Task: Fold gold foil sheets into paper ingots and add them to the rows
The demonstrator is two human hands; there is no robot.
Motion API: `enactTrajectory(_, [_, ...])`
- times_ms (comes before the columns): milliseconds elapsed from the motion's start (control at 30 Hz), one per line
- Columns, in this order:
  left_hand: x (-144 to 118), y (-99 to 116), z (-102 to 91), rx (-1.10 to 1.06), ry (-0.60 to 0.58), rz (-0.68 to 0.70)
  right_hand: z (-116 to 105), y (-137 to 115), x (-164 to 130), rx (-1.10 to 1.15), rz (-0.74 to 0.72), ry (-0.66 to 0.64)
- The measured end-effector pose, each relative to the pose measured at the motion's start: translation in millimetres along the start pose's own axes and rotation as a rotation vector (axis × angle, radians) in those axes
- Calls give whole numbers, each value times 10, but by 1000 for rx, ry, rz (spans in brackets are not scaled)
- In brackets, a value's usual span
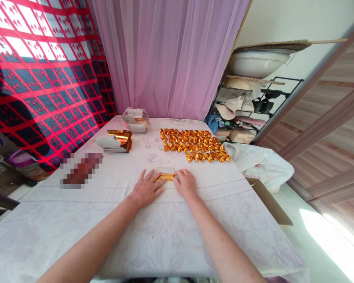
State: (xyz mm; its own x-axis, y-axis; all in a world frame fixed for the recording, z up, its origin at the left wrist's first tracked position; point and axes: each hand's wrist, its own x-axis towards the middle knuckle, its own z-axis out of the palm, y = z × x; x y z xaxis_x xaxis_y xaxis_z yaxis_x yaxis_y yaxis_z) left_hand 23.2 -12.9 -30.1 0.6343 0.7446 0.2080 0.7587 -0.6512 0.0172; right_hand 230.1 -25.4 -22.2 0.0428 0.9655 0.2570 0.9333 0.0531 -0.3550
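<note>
Hands first: your left hand (146, 188) lies flat, fingers spread, fingertips pressing the near edge of one gold paper (166, 174); your right hand (185, 182) lies flat too, fingers together on its right end. Neither grips it. That paper sits mid-table (76, 220), between both hands. Beyond it lie folded gold pieces (193, 144), several dozen in rows, too many to count exactly, one foil stack (118, 140) and one clear box (135, 119).

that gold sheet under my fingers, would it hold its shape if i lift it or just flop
Probably floppy: the gold sheet looks thin and foil-like, lying flat under the left hand and right hand. Likely very light. It should keep creases, judging by the folded gold pieces holding their shapes.
</note>
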Motion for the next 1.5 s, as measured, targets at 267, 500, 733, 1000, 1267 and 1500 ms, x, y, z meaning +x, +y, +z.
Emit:
enactTrajectory(267, [30, -41, -76, 43, -51, 29, -8, -11, -5, 27, -3, 20])
enactTrajectory(500, [-77, -199, -142, 52, -76, 51, -2, -5, -4, 49, 0, 27])
enactTrajectory(733, [-158, -280, -111, 35, 19, 86, -1, 10, -11, 60, -4, 21])
enactTrajectory(1000, [-38, -311, -115, -52, 5, 189, 15, 19, -44, 31, -76, 29])
enactTrajectory(1267, [-83, -301, -135, -169, -13, 146, -41, 61, 54, -35, -184, -35])
enactTrajectory(1500, [-35, -206, -167, -247, 57, 82, -11, 68, 215, -40, -216, -57])
